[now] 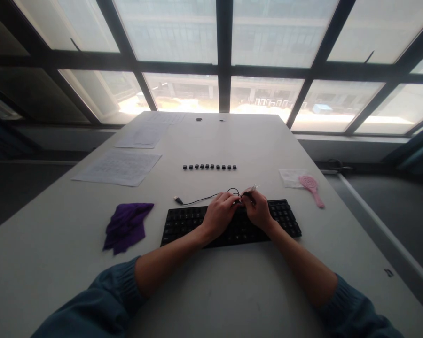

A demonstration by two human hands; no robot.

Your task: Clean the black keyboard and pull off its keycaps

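A black keyboard [183, 224] lies on the white table, slightly turned. My left hand [221, 211] is over its middle, fingers curled together at the upper key rows; what they pinch is hidden. My right hand [258, 209] is closed close beside it, the fingertips of both hands nearly meeting. From the right fingers juts a small dark tool with thin, shiny ends, which looks like a wire keycap puller [254, 188]. Behind the keyboard its black cable [199, 200] runs left to a USB plug [178, 200]. Farther back stands a straight row of several black keycaps [207, 166].
To the left lie a crumpled purple cloth [127, 226] and printed paper sheets [121, 166]. A pink hairbrush [310, 187] rests partly on a clear plastic bag [288, 178] at the right. The table [215, 300] reaches back to large windows.
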